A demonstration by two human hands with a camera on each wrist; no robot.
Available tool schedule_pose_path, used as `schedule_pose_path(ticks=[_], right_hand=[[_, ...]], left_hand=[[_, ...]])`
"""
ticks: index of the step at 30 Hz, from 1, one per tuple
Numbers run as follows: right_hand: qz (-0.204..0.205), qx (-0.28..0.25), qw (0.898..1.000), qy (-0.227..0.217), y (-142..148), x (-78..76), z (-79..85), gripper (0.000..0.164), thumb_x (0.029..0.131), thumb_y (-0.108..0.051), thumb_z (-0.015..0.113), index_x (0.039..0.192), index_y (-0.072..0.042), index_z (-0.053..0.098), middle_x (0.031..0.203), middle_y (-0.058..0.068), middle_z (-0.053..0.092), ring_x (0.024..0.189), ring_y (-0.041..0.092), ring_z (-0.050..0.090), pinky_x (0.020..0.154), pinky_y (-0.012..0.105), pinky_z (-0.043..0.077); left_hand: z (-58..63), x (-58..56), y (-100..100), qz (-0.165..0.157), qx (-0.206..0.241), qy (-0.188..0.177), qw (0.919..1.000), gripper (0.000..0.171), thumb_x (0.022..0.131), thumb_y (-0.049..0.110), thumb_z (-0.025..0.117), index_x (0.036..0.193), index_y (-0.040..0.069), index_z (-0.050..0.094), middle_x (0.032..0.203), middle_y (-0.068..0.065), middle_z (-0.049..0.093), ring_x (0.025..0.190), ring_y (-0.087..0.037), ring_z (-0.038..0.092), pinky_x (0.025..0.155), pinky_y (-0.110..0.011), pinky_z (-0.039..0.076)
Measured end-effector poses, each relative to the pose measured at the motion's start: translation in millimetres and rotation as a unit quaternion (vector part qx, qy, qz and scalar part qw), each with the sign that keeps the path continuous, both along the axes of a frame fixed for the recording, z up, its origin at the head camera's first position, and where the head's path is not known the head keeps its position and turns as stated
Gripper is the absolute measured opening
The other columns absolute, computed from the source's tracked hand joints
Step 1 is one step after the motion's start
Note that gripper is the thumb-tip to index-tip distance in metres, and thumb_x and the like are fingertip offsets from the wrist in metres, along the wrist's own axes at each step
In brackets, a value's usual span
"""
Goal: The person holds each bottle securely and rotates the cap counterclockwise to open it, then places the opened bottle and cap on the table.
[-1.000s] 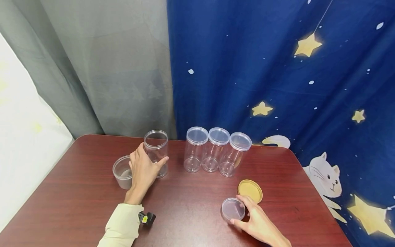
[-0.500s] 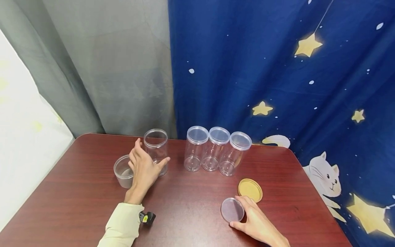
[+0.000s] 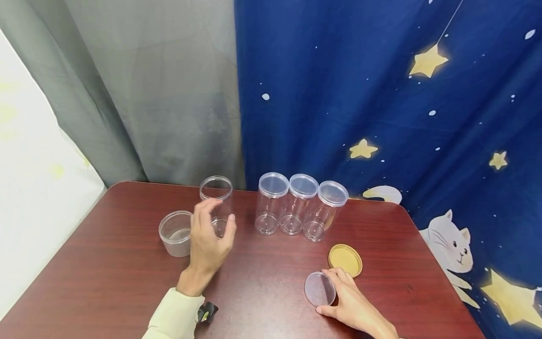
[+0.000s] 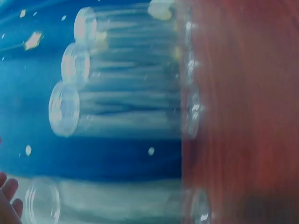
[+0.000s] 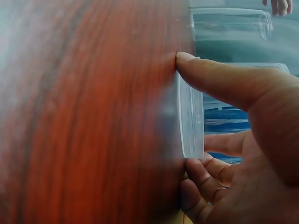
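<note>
My right hand grips a clear round lid on the table, thumb at its near edge and fingers round its far side. In the right wrist view the lid stands on edge in the picture, between thumb and curled fingers. My left hand is held up with thumb and fingers spread apart, holding nothing. Behind it stands a tall clear jar without a lid, which the fingers partly cover in the head view. Just left of this hand is a short, wide clear tub, open at the top.
Three tall clear jars with lids stand in a row at the back: a left one, a middle one and a right one. A gold lid lies behind my right hand. Curtains hang behind the table.
My left hand has let go of the tall open jar and drawn back toward me and slightly right. The right hand keeps hold of the clear lid, nearly unmoved.
</note>
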State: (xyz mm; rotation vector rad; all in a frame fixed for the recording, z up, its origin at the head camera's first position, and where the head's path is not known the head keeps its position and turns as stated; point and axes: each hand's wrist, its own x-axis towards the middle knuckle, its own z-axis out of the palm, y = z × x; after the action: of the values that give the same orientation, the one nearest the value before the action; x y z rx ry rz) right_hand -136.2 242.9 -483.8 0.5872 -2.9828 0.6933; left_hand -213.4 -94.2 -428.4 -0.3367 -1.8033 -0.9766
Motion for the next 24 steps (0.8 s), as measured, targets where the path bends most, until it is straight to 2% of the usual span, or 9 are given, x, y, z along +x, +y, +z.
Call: schedule_pose_path(ticks=[1,3,6,8,10,14,18,24], right_hand=[[0.001,0.0,1.0,0.0,0,0.0,-0.2,0.079,0.065,-0.034,0.091,0.131,-0.007,0.057,0.119,-0.003,0.054,0.113,0.017,0.049,0.092,0.043,0.048],[0.002,0.0,1.0,-0.001,1,-0.3,-0.5,0.079,0.065,-0.034,0.091,0.131,-0.007,0.057,0.12,-0.003,0.054,0.113,0.017,0.049,0.092,0.043,0.048],[0.003,-0.002,1.0,-0.002,1,-0.6,-0.7,0.079,0.065,-0.034,0.091,0.131,-0.007,0.057,0.12,-0.003,0.054,0.114,0.018,0.049,0.092,0.044,0.048],[0.005,-0.003,1.0,-0.002,2,-0.8,-0.8,0.079,0.065,-0.034,0.091,0.131,-0.007,0.057,0.12,-0.003,0.054,0.114,0.018,0.049,0.092,0.044,0.048],[0.005,-0.004,1.0,-0.001,2,-0.8,-0.9,0.079,0.065,-0.034,0.091,0.131,-0.007,0.057,0.12,-0.003,0.054,0.113,0.018,0.049,0.092,0.044,0.048],[0.006,-0.004,1.0,0.003,2,-1.1,-1.4,0.079,0.064,-0.034,0.091,0.13,-0.006,0.057,0.12,-0.003,0.054,0.112,0.017,0.049,0.091,0.043,0.048],[0.005,-0.005,1.0,0.004,2,-0.9,-2.1,0.079,0.065,-0.034,0.091,0.13,-0.007,0.057,0.119,-0.004,0.054,0.112,0.017,0.048,0.091,0.042,0.048],[0.007,-0.01,1.0,0.007,3,-0.2,-1.9,0.078,0.065,-0.033,0.091,0.13,-0.007,0.057,0.119,-0.004,0.054,0.111,0.016,0.048,0.091,0.041,0.048]], left_hand=[[-0.8,1.3,3,-0.017,-0.014,-0.002,0.9997,0.036,0.085,0.015,0.064,0.114,-0.006,0.06,0.109,-0.02,0.062,0.102,-0.035,0.057,0.087,-0.043,0.04],[-3.5,3.9,10,-0.051,-0.045,-0.031,0.9972,0.032,0.086,0.015,0.064,0.113,-0.002,0.063,0.103,-0.014,0.065,0.096,-0.031,0.06,0.083,-0.041,0.043],[-8.5,5.3,20,-0.089,-0.075,-0.116,0.9864,0.039,0.087,0.016,0.07,0.122,0.002,0.06,0.108,-0.01,0.065,0.1,-0.026,0.061,0.087,-0.041,0.046],[-10.5,3.7,26,-0.101,-0.075,-0.186,0.9745,0.054,0.085,0.02,0.074,0.132,0.004,0.053,0.118,-0.011,0.063,0.11,-0.026,0.059,0.095,-0.043,0.047],[-10.9,-0.8,31,-0.111,-0.058,-0.244,0.9616,0.07,0.083,0.023,0.078,0.141,0.003,0.045,0.127,-0.014,0.059,0.119,-0.029,0.056,0.102,-0.048,0.045],[-9.3,-15.5,38,-0.126,-0.011,-0.341,0.9317,0.093,0.08,0.03,0.082,0.151,0.004,0.028,0.144,-0.019,0.047,0.133,-0.034,0.047,0.11,-0.053,0.038],[-10.2,-32.3,45,-0.129,0.011,-0.395,0.9097,0.104,0.077,0.035,0.085,0.154,0.005,0.021,0.153,-0.02,0.036,0.139,-0.038,0.04,0.113,-0.055,0.034],[-11.8,-52.9,53,-0.133,0.036,-0.431,0.8919,0.113,0.074,0.037,0.087,0.156,0.007,0.014,0.158,-0.022,0.028,0.145,-0.039,0.03,0.116,-0.057,0.028]])
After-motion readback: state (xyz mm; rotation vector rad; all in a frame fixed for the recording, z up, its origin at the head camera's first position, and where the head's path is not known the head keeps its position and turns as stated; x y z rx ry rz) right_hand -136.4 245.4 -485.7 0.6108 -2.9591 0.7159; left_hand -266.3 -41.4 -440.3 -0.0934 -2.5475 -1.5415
